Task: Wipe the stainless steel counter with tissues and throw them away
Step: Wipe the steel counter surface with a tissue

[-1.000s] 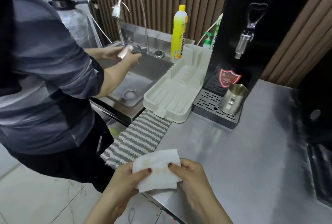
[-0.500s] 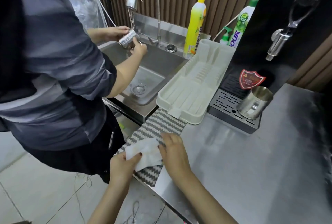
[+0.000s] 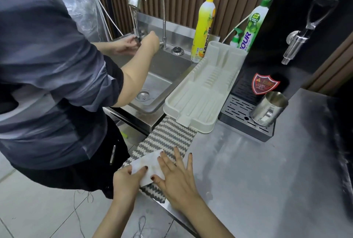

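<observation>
Now the tissue is down: a second ago both hands held it up in the air off the near edge of the counter, and since then it has been lowered onto the striped mat that hangs over the counter's near left edge. The left hand pinches the tissue's near corner, thumb on top, its other fingers hidden below. The right hand, which was gripping the far side a moment back, has let go and lies flat with fingers straight and spread, pressing the tissue's right part against the mat. Faint brownish marks show on the paper, so it looks used. By my reading, it is being smoothed or folded for another pass; it sits on the mat, not on bare steel, and the broad wet-streaked counter to the right is yet to be wiped. Nothing has been thrown away. Farther back the rack rests on the mat's far end, with a steel jug to its right. Beyond, another person rinses something under the tap over the sink.
</observation>
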### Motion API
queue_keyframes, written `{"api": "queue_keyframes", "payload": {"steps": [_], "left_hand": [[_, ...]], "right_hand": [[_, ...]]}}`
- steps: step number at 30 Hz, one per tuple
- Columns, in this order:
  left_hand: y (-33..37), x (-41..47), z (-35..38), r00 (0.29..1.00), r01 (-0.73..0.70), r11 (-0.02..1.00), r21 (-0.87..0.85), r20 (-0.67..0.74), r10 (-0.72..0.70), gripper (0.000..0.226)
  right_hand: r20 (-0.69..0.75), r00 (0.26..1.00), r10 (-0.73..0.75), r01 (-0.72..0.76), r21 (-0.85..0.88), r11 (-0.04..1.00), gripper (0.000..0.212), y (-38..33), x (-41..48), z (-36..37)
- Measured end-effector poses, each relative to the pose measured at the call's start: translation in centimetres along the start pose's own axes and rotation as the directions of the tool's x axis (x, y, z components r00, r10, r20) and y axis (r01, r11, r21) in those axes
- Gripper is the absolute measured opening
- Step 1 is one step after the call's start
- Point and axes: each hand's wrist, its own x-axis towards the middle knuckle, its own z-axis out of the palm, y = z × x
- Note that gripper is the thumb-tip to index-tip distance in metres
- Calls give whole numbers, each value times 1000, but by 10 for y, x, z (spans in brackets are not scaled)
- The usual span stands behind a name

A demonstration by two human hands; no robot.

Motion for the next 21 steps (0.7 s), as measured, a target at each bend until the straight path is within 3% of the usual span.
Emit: {"api": "queue_keyframes", "payload": {"steps": [21], "left_hand": [[-6, 6, -2, 999, 16, 1000, -13, 32, -15, 11]], "right_hand": [[127, 989, 80, -85, 33, 996, 75, -8, -3, -2]]}}
